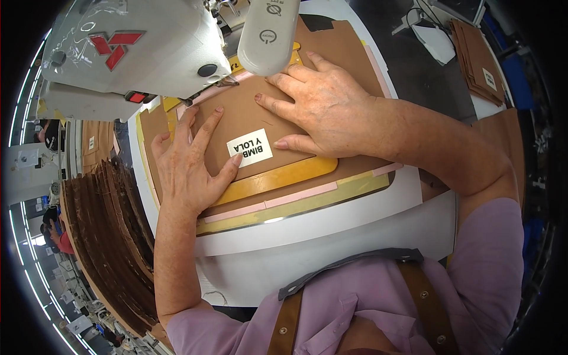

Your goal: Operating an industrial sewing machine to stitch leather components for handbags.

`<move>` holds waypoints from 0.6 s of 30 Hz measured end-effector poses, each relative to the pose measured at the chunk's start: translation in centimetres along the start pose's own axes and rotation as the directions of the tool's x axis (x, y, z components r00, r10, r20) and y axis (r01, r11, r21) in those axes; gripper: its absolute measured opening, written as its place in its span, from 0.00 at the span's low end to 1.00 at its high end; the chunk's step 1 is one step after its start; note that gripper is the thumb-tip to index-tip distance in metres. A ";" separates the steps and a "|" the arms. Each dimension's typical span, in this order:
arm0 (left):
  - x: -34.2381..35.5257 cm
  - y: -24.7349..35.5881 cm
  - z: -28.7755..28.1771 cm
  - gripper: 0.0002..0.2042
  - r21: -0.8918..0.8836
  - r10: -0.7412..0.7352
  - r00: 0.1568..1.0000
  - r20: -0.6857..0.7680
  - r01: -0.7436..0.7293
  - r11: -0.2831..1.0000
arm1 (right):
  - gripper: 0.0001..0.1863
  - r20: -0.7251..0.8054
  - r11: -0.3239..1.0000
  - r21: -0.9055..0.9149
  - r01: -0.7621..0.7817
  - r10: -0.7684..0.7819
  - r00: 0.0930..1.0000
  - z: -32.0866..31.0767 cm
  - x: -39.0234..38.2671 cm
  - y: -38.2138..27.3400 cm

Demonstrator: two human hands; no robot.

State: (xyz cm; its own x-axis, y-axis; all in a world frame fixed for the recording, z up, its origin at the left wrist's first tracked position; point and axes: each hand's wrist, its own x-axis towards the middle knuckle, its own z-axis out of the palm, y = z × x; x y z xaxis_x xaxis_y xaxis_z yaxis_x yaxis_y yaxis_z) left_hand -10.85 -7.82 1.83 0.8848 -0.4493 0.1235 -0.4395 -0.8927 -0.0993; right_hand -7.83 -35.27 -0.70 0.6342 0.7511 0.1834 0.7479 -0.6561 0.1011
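- At 8 o'clock, a layered stack of dark-brown, rough-edged sheets (106,236) stands apart from the hands.
- At 9 o'clock, the left hand (188,168) lies palm-down, fingers spread, grasping nothing; its thumb tip touches a cream rectangular label (253,147).
- Just above centre, toward 12 o'clock, is the smooth, flat tan-brown panel (248,118), under both hands. It looks thin, light and bendable, probably leather-like; it could skid or crease, so flat pressure near the edges suits it better than pinching the middle.
- Across the centre, a yellow, round-cornered flat frame (284,177) lies over the panel; it looks stiff, and its bare lower bar offers a firm hold.
- At 1 o'clock, the right hand (331,100) rests with fingers extended and released, thumb just beside the label.
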 end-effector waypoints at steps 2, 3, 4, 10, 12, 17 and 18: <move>-0.1 -0.3 0.1 0.36 0.007 0.012 1.000 0.010 -0.012 1.000 | 0.36 -0.028 1.000 0.012 0.017 -0.017 0.999 0.1 -0.1 0.3; -0.1 -0.3 0.1 0.36 0.011 0.027 1.000 -0.003 -0.027 1.000 | 0.37 -0.045 0.999 0.029 0.019 -0.017 0.999 0.2 -0.3 0.7; 0.0 -0.2 0.1 0.36 0.016 0.007 1.000 0.016 -0.007 1.000 | 0.38 -0.062 0.999 0.045 0.021 -0.019 0.998 0.2 -0.4 0.9; 0.3 0.4 0.0 0.35 0.040 -0.022 0.999 0.026 0.021 0.999 | 0.40 -0.071 0.997 0.080 0.011 -0.005 0.997 1.2 -1.4 1.4; 0.3 0.4 0.1 0.34 0.070 -0.020 1.000 0.010 0.019 0.997 | 0.40 -0.085 0.996 0.094 0.012 -0.004 0.996 1.5 -1.5 1.5; 0.1 -0.1 0.2 0.34 0.072 -0.049 0.999 0.005 0.049 0.996 | 0.40 -0.142 0.995 0.097 0.031 -0.017 0.990 2.0 -0.8 1.2; 0.0 -0.2 0.1 0.34 0.071 -0.059 0.998 0.002 0.058 0.996 | 0.40 -0.122 0.995 0.087 0.044 -0.033 0.992 2.1 -0.6 1.1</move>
State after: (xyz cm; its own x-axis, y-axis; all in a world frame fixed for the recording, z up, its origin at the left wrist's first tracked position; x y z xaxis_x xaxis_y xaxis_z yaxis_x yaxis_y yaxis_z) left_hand -10.70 -7.64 1.71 0.9093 -0.3961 0.1272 -0.3750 -0.9128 -0.1618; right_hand -6.98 -36.24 -2.79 0.5803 0.7579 0.2983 0.7892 -0.6137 0.0240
